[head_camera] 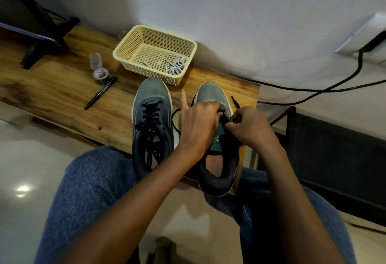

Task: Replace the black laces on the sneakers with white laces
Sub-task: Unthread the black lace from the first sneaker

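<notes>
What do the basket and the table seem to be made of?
Basket: probably moulded plastic, cream and matte; its walls and floor are a regular grid of small holes. Table: wood or wood-look laminate, brown with visible grain and a slight sheen.

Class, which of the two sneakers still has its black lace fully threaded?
The left sneaker, untouched beside the hands; the right sneaker is having its lace pulled out.

Two sneakers (153, 121) (217, 140), one basket (125, 51), one pen (101, 93)
</notes>
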`<state>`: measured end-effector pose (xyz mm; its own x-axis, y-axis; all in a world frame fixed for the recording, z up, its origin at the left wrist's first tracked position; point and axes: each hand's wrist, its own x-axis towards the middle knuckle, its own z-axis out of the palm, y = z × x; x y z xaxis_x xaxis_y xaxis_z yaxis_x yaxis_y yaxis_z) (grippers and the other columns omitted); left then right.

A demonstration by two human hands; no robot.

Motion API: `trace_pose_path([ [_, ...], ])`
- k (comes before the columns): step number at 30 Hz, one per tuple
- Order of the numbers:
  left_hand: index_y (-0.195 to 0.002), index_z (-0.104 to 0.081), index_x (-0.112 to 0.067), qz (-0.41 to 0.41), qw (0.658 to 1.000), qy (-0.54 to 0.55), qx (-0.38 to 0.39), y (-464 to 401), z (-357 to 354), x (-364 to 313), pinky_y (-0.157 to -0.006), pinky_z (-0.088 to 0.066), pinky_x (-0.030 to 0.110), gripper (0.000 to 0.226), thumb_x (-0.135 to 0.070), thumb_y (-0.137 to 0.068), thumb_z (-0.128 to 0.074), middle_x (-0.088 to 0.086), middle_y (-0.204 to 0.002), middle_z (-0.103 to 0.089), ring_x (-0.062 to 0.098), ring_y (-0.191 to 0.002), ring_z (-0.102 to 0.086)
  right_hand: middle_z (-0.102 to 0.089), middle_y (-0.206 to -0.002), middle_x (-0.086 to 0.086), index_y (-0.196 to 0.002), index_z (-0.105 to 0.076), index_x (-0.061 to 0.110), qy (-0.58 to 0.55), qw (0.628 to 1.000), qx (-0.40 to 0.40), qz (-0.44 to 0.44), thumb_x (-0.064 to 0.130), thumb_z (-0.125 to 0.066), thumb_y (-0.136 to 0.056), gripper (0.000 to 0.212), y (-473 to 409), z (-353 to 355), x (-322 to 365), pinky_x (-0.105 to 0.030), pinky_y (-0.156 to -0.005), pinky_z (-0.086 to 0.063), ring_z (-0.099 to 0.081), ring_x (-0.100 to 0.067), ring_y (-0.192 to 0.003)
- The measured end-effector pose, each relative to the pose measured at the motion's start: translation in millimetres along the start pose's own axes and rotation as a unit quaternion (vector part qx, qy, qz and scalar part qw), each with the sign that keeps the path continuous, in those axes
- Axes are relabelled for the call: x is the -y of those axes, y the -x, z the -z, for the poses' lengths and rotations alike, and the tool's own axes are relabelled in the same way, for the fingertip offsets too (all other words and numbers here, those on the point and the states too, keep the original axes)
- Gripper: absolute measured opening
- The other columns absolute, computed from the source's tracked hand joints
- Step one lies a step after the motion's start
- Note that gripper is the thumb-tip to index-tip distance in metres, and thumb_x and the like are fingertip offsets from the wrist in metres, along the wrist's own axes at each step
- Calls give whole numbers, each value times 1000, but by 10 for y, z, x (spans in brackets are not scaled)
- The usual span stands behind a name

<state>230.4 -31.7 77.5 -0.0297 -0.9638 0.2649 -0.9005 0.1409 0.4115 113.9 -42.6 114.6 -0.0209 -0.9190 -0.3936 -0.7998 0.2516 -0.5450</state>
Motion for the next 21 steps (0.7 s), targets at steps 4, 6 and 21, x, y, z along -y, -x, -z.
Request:
trace_pose_path([
  [4,-97,-66,-19,153,957,240,-63,-66,28,16,-70,-52,32,8,-22,-94,-59,-3,-86,-68,11,-71,-62,-64,-96,-15,-90,-64,5,-4,1000,-18,-8,16,-66,-85,13,-3,34,-37,-48,-81,-55,-63,-31,-91],
  [6,-90,-63,-21,249,899,341,-119,-130,23,40,-70,-55,39,3,-18,-91,-62,-3,-86,-68,14,-76,-65,-64,-97,-14,-90,-64,6,0,1000,-23,-8,17,-66,-85,12,-7,30,-48,-43,-81,-55,-62,-31,-91],
  [21,-105,-70,-36,-3,992,-112,60,-68,61,55,-107,13,52,23,-40,-82,-68,-5,-154,-32,26,-148,-2,-64,-99,-13,-103,-66,6,27,1000,-9,3,19,-65,-87,21,3,-13,25,-45,-80,-57,-64,-28,-92],
])
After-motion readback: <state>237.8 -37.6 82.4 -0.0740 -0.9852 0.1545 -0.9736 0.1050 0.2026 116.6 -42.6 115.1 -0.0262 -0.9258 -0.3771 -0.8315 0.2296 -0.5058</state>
